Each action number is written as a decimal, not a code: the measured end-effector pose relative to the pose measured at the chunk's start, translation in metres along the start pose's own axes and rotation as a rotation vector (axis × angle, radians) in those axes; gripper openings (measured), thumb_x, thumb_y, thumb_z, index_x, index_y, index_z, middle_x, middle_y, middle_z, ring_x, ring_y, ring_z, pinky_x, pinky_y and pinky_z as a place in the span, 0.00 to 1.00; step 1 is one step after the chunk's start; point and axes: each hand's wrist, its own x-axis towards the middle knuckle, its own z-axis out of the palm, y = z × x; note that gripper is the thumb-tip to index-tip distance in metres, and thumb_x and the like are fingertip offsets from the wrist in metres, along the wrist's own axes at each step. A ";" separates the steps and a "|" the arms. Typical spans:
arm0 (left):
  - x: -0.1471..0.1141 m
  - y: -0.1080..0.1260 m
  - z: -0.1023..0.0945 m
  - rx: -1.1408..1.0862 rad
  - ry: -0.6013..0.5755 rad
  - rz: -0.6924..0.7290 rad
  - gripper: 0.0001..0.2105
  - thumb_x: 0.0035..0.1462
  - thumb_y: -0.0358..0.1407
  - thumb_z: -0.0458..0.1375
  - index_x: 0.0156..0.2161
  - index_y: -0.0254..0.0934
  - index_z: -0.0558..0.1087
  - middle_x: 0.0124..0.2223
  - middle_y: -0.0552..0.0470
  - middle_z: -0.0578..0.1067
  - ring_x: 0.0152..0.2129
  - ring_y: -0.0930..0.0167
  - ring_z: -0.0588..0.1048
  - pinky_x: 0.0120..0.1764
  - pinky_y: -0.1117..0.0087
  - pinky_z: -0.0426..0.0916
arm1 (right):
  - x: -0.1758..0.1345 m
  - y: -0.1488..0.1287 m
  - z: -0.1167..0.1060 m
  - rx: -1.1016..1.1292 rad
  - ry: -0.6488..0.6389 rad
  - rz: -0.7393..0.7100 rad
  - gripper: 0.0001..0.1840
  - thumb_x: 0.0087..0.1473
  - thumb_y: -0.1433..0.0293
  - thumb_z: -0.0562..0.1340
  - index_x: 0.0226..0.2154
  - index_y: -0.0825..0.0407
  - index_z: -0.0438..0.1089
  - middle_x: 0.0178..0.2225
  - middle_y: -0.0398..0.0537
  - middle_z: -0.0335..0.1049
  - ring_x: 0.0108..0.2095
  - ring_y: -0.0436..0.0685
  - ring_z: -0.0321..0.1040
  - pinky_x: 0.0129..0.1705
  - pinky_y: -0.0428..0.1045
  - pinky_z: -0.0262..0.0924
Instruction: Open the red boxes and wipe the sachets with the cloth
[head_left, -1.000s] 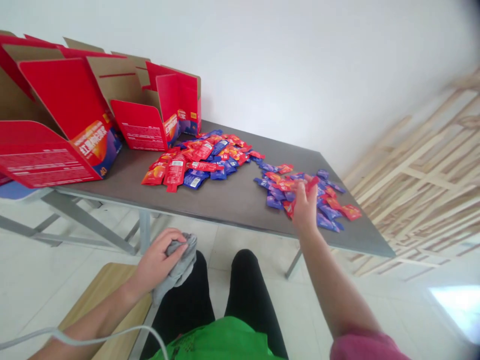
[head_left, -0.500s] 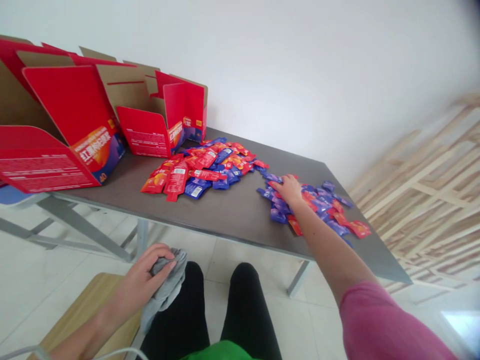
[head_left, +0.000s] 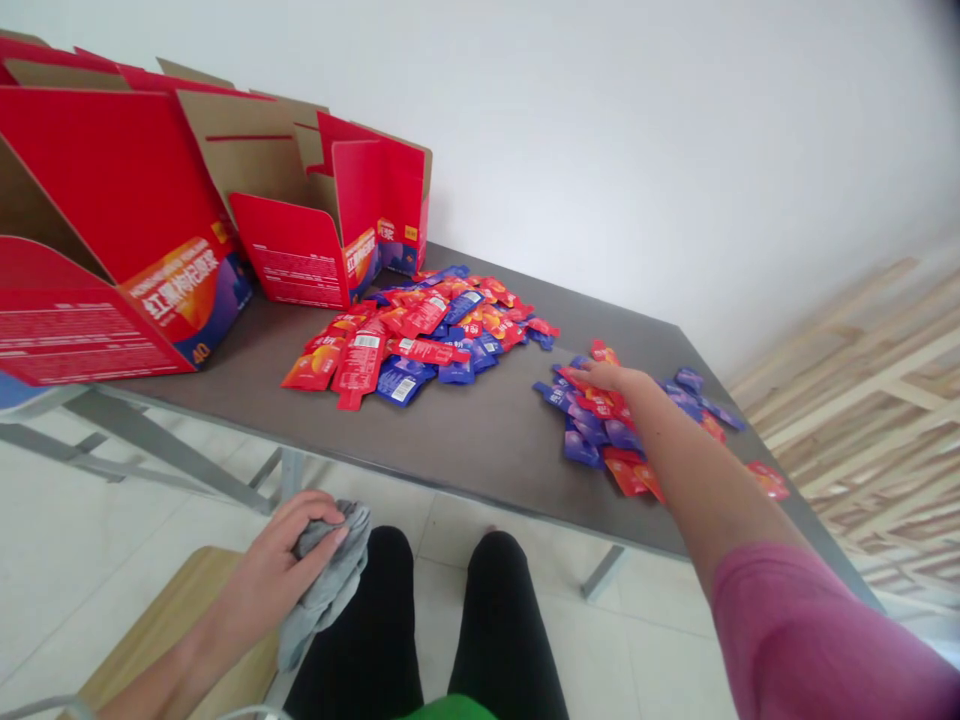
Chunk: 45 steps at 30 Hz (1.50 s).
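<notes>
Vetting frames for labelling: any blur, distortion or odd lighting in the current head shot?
Head view: wooden slats at right look soft and stretched, likely lens distortion; head view: upper right corner darkens; head view: light is fairly even on the wall, no harsh shadows; head view: sachets show clear colours, but their fine print is unreadable.

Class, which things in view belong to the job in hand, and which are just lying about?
Likely part of the job:
right-side packet pile, under the right hand
grey cloth, held in the left hand
open red boxes
middle packet pile, beside them

Apparently just lying about:
wooden slats, far right
wooden board, lower left
</notes>
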 end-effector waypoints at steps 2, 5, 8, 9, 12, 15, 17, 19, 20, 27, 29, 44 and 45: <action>0.003 -0.002 0.002 -0.015 0.001 0.006 0.10 0.59 0.46 0.57 0.36 0.43 0.72 0.41 0.51 0.75 0.39 0.64 0.76 0.45 0.63 0.73 | -0.008 -0.006 -0.008 -0.007 0.041 -0.030 0.28 0.63 0.53 0.54 0.53 0.59 0.69 0.56 0.64 0.66 0.56 0.61 0.65 0.59 0.59 0.54; 0.005 -0.003 0.003 -0.037 0.010 0.011 0.08 0.59 0.44 0.57 0.35 0.44 0.72 0.41 0.50 0.75 0.39 0.64 0.76 0.45 0.62 0.73 | -0.010 -0.044 -0.014 -0.003 0.114 -0.143 0.24 0.62 0.59 0.57 0.53 0.60 0.70 0.56 0.67 0.65 0.58 0.65 0.62 0.59 0.59 0.53; 0.006 -0.001 0.002 -0.054 0.014 0.016 0.06 0.59 0.42 0.57 0.35 0.45 0.72 0.41 0.50 0.75 0.39 0.63 0.76 0.46 0.60 0.73 | -0.010 -0.107 -0.008 0.027 0.148 -0.379 0.20 0.62 0.62 0.59 0.54 0.53 0.70 0.57 0.58 0.67 0.59 0.60 0.61 0.61 0.54 0.52; 0.005 0.000 0.002 -0.058 0.011 0.018 0.05 0.59 0.42 0.57 0.35 0.45 0.72 0.41 0.50 0.75 0.40 0.63 0.76 0.46 0.60 0.72 | -0.011 -0.129 -0.004 0.040 0.148 -0.465 0.20 0.63 0.61 0.58 0.54 0.51 0.70 0.57 0.54 0.67 0.59 0.58 0.61 0.62 0.51 0.51; 0.003 0.006 0.001 -0.070 0.003 0.024 0.05 0.60 0.41 0.56 0.36 0.45 0.72 0.40 0.50 0.74 0.39 0.64 0.75 0.46 0.60 0.72 | -0.017 -0.186 0.009 0.063 0.156 -0.631 0.23 0.62 0.62 0.60 0.58 0.49 0.66 0.61 0.51 0.64 0.61 0.57 0.59 0.63 0.50 0.50; 0.002 0.013 -0.001 -0.078 0.009 0.010 0.06 0.60 0.41 0.56 0.36 0.44 0.72 0.40 0.50 0.74 0.39 0.64 0.75 0.46 0.61 0.72 | -0.024 -0.220 0.016 0.074 0.174 -0.668 0.22 0.62 0.69 0.58 0.58 0.51 0.66 0.61 0.54 0.64 0.59 0.61 0.62 0.60 0.54 0.54; 0.002 0.016 -0.003 -0.081 0.021 -0.016 0.07 0.60 0.43 0.56 0.36 0.43 0.72 0.40 0.50 0.74 0.39 0.65 0.75 0.46 0.61 0.71 | -0.028 -0.228 0.014 0.083 0.191 -0.647 0.21 0.63 0.74 0.53 0.56 0.52 0.68 0.56 0.56 0.70 0.55 0.63 0.66 0.56 0.55 0.58; 0.002 0.016 -0.006 -0.086 0.035 -0.039 0.08 0.59 0.44 0.57 0.36 0.42 0.72 0.40 0.50 0.74 0.39 0.65 0.75 0.47 0.61 0.71 | -0.035 -0.227 0.006 0.096 0.220 -0.608 0.22 0.63 0.76 0.50 0.54 0.53 0.70 0.52 0.57 0.73 0.53 0.64 0.68 0.54 0.56 0.60; 0.002 0.016 -0.007 -0.087 0.040 -0.047 0.09 0.59 0.44 0.57 0.36 0.41 0.72 0.40 0.50 0.74 0.40 0.65 0.75 0.48 0.61 0.70 | -0.041 -0.224 0.000 0.105 0.239 -0.585 0.22 0.63 0.75 0.49 0.54 0.53 0.71 0.51 0.58 0.74 0.52 0.65 0.69 0.53 0.56 0.61; 0.022 0.025 -0.019 -0.109 0.016 -0.084 0.16 0.60 0.48 0.55 0.47 0.41 0.73 0.44 0.48 0.76 0.43 0.62 0.75 0.51 0.60 0.68 | -0.146 -0.180 -0.038 0.386 0.181 -0.587 0.16 0.61 0.65 0.56 0.46 0.48 0.76 0.40 0.47 0.79 0.40 0.60 0.74 0.41 0.50 0.64; 0.031 0.038 -0.021 -0.156 -0.056 -0.048 0.20 0.61 0.49 0.51 0.50 0.40 0.74 0.46 0.47 0.77 0.44 0.61 0.75 0.51 0.60 0.68 | -0.179 -0.171 -0.041 0.566 -0.013 -0.666 0.13 0.58 0.66 0.58 0.38 0.48 0.79 0.32 0.42 0.79 0.33 0.56 0.74 0.34 0.47 0.62; -0.004 0.100 0.024 -0.748 -0.306 -0.429 0.12 0.55 0.46 0.59 0.32 0.38 0.74 0.28 0.54 0.77 0.25 0.68 0.75 0.32 0.66 0.71 | -0.284 -0.195 0.034 1.982 -0.236 -0.270 0.26 0.51 0.50 0.66 0.50 0.44 0.70 0.48 0.46 0.75 0.49 0.59 0.72 0.51 0.56 0.67; -0.008 0.102 0.025 -0.690 -0.351 -0.374 0.12 0.55 0.45 0.59 0.31 0.38 0.75 0.29 0.54 0.77 0.27 0.68 0.75 0.34 0.66 0.71 | -0.286 -0.201 0.039 2.019 -0.170 -0.162 0.22 0.53 0.51 0.65 0.46 0.45 0.71 0.45 0.46 0.77 0.46 0.58 0.74 0.48 0.55 0.69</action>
